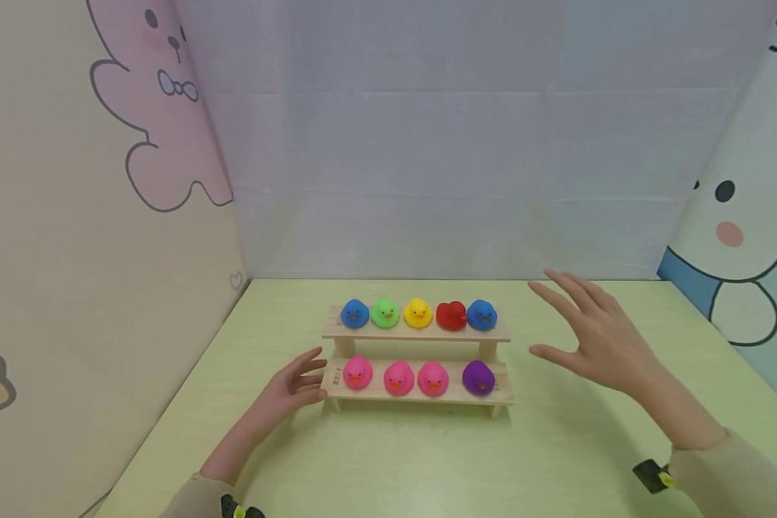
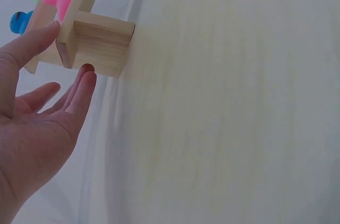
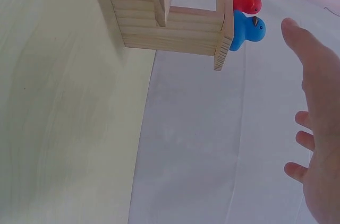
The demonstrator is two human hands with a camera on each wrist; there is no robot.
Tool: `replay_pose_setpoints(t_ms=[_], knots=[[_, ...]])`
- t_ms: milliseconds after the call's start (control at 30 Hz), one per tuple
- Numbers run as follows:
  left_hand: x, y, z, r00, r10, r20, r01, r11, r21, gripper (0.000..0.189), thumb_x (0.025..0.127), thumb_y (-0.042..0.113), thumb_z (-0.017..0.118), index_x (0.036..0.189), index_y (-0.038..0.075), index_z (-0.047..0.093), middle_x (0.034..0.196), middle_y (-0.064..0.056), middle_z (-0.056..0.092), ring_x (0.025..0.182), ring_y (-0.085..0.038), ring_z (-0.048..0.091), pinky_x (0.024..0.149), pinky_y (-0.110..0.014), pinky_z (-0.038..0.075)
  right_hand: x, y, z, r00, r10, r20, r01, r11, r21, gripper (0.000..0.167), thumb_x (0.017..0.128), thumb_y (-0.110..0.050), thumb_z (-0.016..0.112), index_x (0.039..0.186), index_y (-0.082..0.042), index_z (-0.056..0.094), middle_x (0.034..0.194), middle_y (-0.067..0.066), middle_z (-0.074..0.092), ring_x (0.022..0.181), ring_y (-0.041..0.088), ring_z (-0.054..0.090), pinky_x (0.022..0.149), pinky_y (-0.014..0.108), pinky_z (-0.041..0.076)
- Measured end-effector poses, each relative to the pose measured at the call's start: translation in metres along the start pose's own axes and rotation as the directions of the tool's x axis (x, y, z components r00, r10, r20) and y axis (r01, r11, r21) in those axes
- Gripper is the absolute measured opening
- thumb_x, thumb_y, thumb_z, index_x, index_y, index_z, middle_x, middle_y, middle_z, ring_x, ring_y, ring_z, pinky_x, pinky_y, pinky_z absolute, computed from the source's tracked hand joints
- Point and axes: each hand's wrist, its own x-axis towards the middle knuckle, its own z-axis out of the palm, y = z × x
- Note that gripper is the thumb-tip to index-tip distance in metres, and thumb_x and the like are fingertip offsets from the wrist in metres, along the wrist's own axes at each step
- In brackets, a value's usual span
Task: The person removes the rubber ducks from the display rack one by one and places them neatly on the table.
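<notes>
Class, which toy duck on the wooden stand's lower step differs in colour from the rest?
The rounded purple toy duck at the right end of the pale wooden lower step; the other three are pink toy ducks.

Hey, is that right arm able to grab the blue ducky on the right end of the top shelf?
Probably yes: the right grip looks empty, to the right of that blue duck, and nothing shows between them. The red duck, close on the blue one's other side, might get bumped.

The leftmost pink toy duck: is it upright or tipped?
Upright: the leftmost pink toy duck sits on the lower wooden shelf, head above body.
</notes>
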Motion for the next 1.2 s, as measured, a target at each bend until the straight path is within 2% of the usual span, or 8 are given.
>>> replay_pose_setpoints(t_ms=[167, 300, 567, 833, 1200], knots=[[0.0, -0.002, 0.0, 1.0, -0.028, 0.001, 0.028, 1.0, -0.01, 0.076, 0.09, 0.015, 0.072, 0.152, 0.005, 0.03, 0.141, -0.025, 0.045, 0.124, -0.037, 0.05, 0.093, -0.031, 0.048, 0.007, -0.004, 0.001, 1.0, 0.016, 0.015, -0.016, 0.999, 0.039, 0.086, 0.082, -0.062, 0.065, 0.151, -0.017, 0.038, 0.152, 0.014, 0.033, 0.135, 0.04, 0.03, 0.101, 0.063, 0.029], [0.0, -0.004, 0.001, 1.0, -0.023, 0.013, 0.023, 0.999, -0.036, 0.07, 0.091, 0.013, 0.07, 0.15, 0.005, 0.034, 0.138, -0.025, 0.047, 0.121, -0.036, 0.052, 0.093, -0.03, 0.048, 0.014, -0.007, 0.004, 1.0, 0.012, 0.019, -0.013, 0.998, 0.067, 0.088, 0.079, -0.052, 0.072, 0.151, -0.017, 0.037, 0.152, 0.013, 0.034, 0.137, 0.038, 0.03, 0.101, 0.063, 0.029], [0.0, -0.009, 0.006, 0.999, 0.012, 0.035, -0.008, 0.994, -0.109, 0.066, 0.092, 0.005, 0.066, 0.149, 0.0, 0.034, 0.137, -0.03, 0.045, 0.12, -0.038, 0.053, 0.092, -0.029, 0.047, 0.024, -0.012, 0.014, 1.0, -0.003, 0.012, 0.002, 0.994, 0.113, 0.091, 0.077, -0.048, 0.076, 0.152, -0.016, 0.036, 0.152, 0.013, 0.036, 0.136, 0.035, 0.035, 0.1, 0.06, 0.034], [0.001, -0.014, 0.008, 0.998, 0.015, 0.063, 0.0, 0.972, -0.234, 0.07, 0.091, -0.002, 0.064, 0.151, -0.003, 0.027, 0.139, -0.032, 0.04, 0.117, -0.024, 0.056, 0.092, -0.029, 0.048, 0.03, -0.017, 0.024, 0.999, 0.046, 0.018, -0.049, 0.98, 0.194, 0.093, 0.073, -0.036, 0.083, 0.151, -0.016, 0.038, 0.151, 0.011, 0.038, 0.131, 0.036, 0.04, 0.098, 0.062, 0.035], [0.001, -0.015, 0.007, 0.997, 0.038, 0.07, -0.018, 0.966, -0.259, 0.069, 0.092, -0.003, 0.062, 0.15, -0.005, 0.026, 0.14, -0.032, 0.039, 0.116, -0.017, 0.056, 0.093, -0.028, 0.047, 0.034, -0.02, 0.042, 0.999, 0.047, 0.012, -0.048, 0.948, 0.315, 0.082, 0.078, -0.021, 0.083, 0.148, -0.014, 0.042, 0.149, 0.009, 0.041, 0.131, 0.036, 0.04, 0.099, 0.062, 0.033]])
